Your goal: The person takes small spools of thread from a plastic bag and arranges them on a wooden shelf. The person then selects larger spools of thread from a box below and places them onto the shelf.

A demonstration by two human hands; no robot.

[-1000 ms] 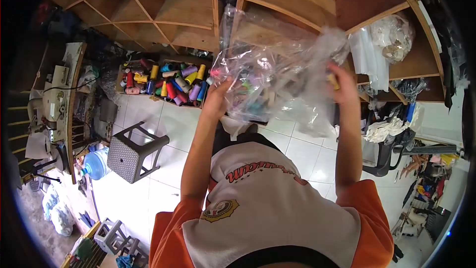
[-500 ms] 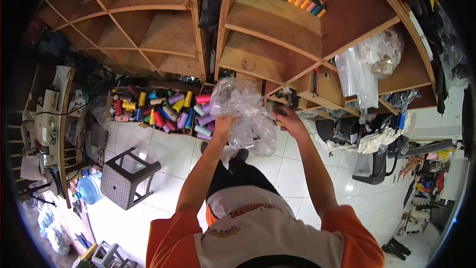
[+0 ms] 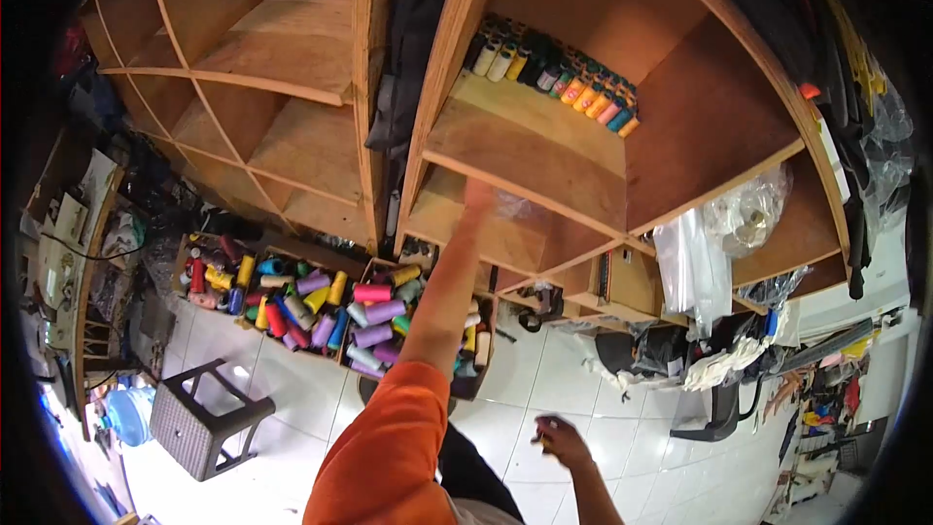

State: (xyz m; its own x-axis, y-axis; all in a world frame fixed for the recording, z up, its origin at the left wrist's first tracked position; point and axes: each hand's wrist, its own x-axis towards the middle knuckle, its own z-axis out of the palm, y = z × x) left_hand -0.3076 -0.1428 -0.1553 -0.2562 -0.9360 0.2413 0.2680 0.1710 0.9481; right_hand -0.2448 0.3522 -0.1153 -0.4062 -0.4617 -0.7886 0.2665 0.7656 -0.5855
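Note:
My left hand [image 3: 479, 194] reaches into a shelf compartment below the spool shelf; the board's front edge hides its fingers. Right beside it in that compartment lies part of a clear plastic bag [image 3: 513, 204]. My right hand [image 3: 564, 441] hangs low over the tiled floor, fingers curled round a small dark object with a bit of yellow, too unclear to name. Under my left arm stand boxes full of colored thread spools [image 3: 377, 311], mostly purple, yellow, red and blue.
Rows of small thread spools [image 3: 573, 87] stand on the upper shelf. Plastic bags [image 3: 692, 267] hang from the right compartments. A stool [image 3: 209, 418] and a blue water bottle [image 3: 129, 415] are on the left. A dark chair [image 3: 714, 415] stands at right.
My left hand has gone up and forward into the shelf, and the plastic bag has gone from in front of me into the compartment. My right hand has dropped lower. The view has shifted.

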